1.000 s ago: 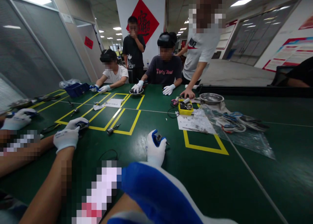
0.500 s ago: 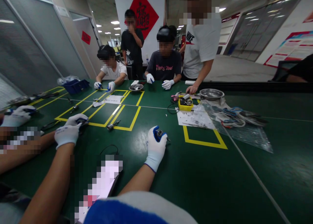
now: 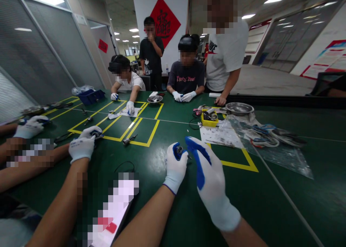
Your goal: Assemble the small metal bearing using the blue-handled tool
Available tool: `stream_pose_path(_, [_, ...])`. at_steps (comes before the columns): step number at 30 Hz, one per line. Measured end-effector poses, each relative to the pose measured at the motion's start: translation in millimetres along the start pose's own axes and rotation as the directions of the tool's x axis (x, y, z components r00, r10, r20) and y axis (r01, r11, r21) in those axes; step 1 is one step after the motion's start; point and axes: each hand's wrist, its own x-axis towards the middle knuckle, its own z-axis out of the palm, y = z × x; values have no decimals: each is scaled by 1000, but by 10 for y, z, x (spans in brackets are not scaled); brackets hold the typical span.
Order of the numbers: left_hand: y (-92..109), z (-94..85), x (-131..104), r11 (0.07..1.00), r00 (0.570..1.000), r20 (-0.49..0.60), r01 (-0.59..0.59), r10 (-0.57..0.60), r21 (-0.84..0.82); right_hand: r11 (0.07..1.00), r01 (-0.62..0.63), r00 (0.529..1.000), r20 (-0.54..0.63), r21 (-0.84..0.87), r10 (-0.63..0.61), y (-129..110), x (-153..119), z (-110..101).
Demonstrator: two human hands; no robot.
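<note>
Right hand (image 3: 212,171) newly beside left hand (image 3: 175,164), grip loosely parted, left grip around metal part (image 3: 180,150), NIKE (image 3: 213,46) on white shirt (image 3: 230,56).

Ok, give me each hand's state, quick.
Left hand: closed around a small metal part.
Right hand: open, nothing visible in it.

Gloves (image 3: 213,175) are white and blue — table (image 3: 151,167) green.
</note>
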Motion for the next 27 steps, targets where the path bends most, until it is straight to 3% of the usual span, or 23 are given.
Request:
stream_pose_path(3, [18, -3, 2, 999, 1000, 9, -12, 13, -52, 987, -104, 991, -101, -122, 92, 501, 330, 32])
stream_pose_path(7, [18, -16, 3, 997, 999, -12, -39, 38, -69, 980, -122, 989, 63, -155, 133, 919, 321, -7])
stream_pose_path(9, [21, -26, 9, 997, 998, -4, -57, 57, -48, 983, -116, 987, 95, -140, 130, 959, 269, -14])
stream_pose_path(13, [68, 4, 6, 998, 999, 42, 0, 3, -69, 973, -183, 980, 52, -137, 192, 912, 279, -8])
stream_pose_path(19, [319, 256, 84, 995, 981, 168, 95, -99, 33, 939, -329, 944, -78, -101, 322, 967, 377, -65])
stream_pose_path(21, [447, 335, 295, 994, 977, 187, 88, -100, 69, 915, -396, 915, -121, -76, 386, 980, 374, -81])
stream_pose_path(23, [566, 357, 653, 993, 981, 180, 54, -71, 101, 894, -440, 893, -144, -82, 426, 967, 357, -87])
stream_pose_path(25, [641, 280, 1120, 986, 987, 142, 50, -72, 157, 879, -465, 882, -145, -111, 448, 935, 338, -90])
stream_pose_path(27, [648, 74, 1605, 965, 992, 83, 67, -90, 253, 871, -472, 880, -125, -134, 458, 901, 321, -96])
